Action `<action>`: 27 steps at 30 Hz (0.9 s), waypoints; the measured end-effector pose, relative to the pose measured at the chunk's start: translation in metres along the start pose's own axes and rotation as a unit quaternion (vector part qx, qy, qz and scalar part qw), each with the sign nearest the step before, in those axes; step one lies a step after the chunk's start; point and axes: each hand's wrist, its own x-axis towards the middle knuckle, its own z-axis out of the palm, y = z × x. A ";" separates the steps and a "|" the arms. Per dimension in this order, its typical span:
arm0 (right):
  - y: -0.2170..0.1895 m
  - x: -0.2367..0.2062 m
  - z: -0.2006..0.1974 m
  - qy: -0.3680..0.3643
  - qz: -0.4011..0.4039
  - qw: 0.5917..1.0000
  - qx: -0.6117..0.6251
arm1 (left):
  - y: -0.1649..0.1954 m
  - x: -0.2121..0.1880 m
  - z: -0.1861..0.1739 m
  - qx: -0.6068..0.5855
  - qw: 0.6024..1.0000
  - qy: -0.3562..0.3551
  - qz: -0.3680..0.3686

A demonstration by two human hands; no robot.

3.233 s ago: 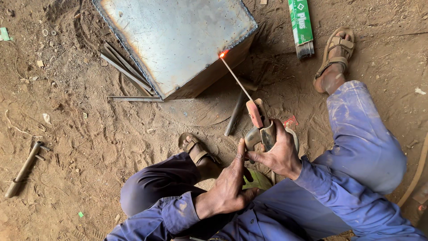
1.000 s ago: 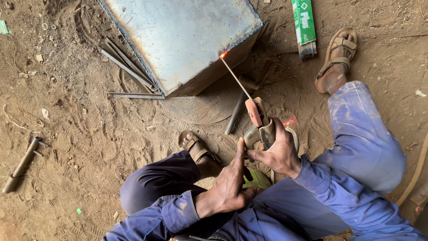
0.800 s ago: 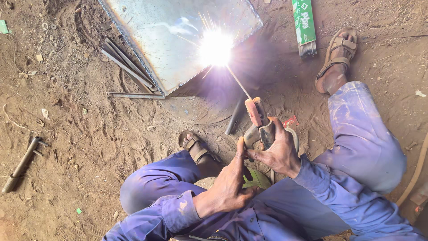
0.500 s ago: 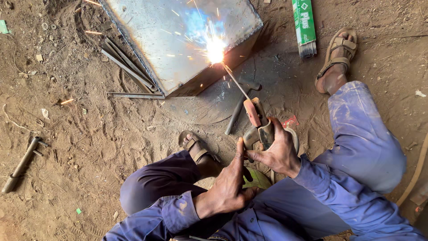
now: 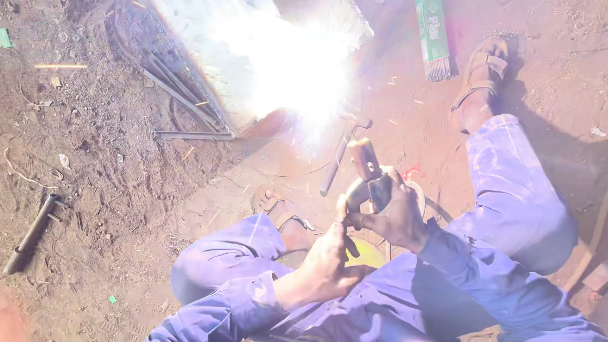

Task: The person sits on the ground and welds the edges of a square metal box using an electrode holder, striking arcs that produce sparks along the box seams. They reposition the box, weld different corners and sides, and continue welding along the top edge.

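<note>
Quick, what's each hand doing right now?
Left hand: closed, steadying the welding holder.
Right hand: closed around the welding holder's handle.

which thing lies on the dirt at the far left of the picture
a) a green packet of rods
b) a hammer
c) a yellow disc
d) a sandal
b: the hammer lies alone on the dirt at the far left, while the green rod packet lies at the top right.
</note>
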 end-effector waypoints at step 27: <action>0.000 0.003 0.010 0.037 0.082 0.975 0.204 | 0.010 0.000 -0.007 0.015 0.999 -0.006 -0.034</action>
